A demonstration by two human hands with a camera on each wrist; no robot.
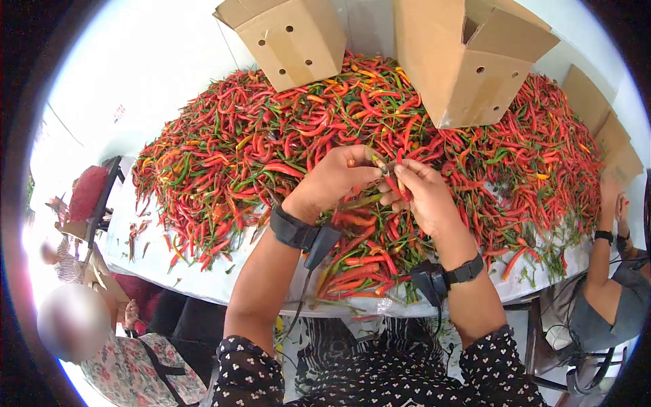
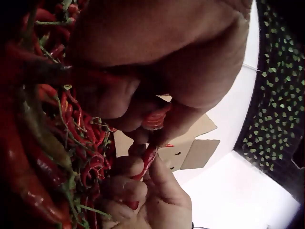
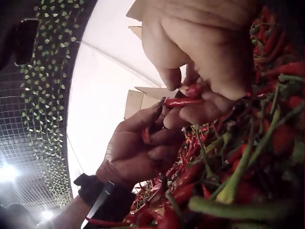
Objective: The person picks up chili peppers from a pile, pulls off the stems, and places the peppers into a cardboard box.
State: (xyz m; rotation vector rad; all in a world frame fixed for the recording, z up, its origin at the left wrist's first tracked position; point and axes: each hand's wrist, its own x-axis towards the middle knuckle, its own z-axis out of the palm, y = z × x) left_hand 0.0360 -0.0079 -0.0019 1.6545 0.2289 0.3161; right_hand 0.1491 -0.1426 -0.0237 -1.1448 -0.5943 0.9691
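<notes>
Both hands meet over a large heap of red and green chili peppers [image 1: 264,136]. My right hand [image 1: 426,200] pinches a red chili pepper [image 3: 183,102] between thumb and fingers, with another red chili [image 3: 193,89] lying against those fingers. At the dark end of the pinched chili are the thumb and index fingertips of my left hand [image 1: 332,180]. More red chili [image 3: 146,136] shows tucked in the curled fingers of that left hand, its tip [image 2: 156,118] poking out in the left wrist view. Each wrist wears a black strap with a camera.
Two cardboard boxes, one left [image 1: 291,44] and one right [image 1: 468,68], stand on the back of the heap. White sheeting [image 1: 146,261] covers the table edge. One person [image 1: 146,359] sits at the left; another person's arm [image 1: 600,271] reaches in at the right.
</notes>
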